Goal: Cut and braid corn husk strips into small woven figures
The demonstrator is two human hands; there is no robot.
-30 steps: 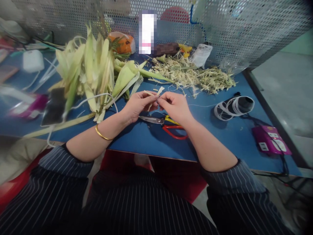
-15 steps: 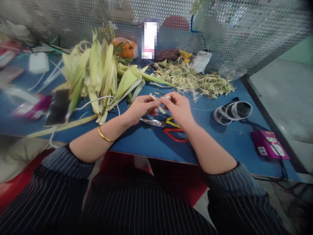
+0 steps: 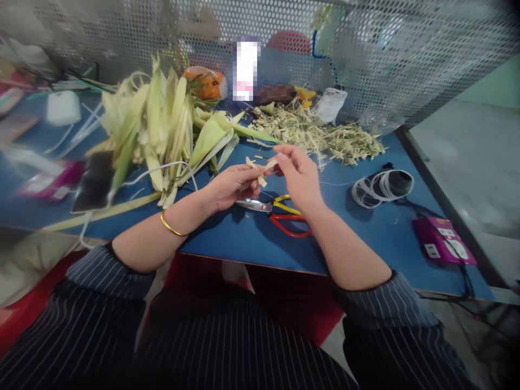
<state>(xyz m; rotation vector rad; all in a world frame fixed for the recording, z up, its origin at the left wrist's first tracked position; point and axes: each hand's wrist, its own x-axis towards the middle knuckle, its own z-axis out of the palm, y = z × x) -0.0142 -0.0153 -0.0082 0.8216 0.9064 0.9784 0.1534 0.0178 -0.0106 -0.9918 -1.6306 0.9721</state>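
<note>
Running lengthwise from left hand (image 3: pixel 232 185) to right hand (image 3: pixel 300 174), just beyond the scissors (image 3: pixel 265 207), a pale husk strip (image 3: pixel 271 165) is pinched by both hands, fingertips together.

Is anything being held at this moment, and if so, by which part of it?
Yes: pale strip material. The left grip pinches it partway along; the right grip holds an end. Whether it is one piece or several cannot be told.

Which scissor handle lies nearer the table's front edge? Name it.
The red handle: it lies nearer the front edge of the blue table, while the yellow handle sits farther back.
</note>
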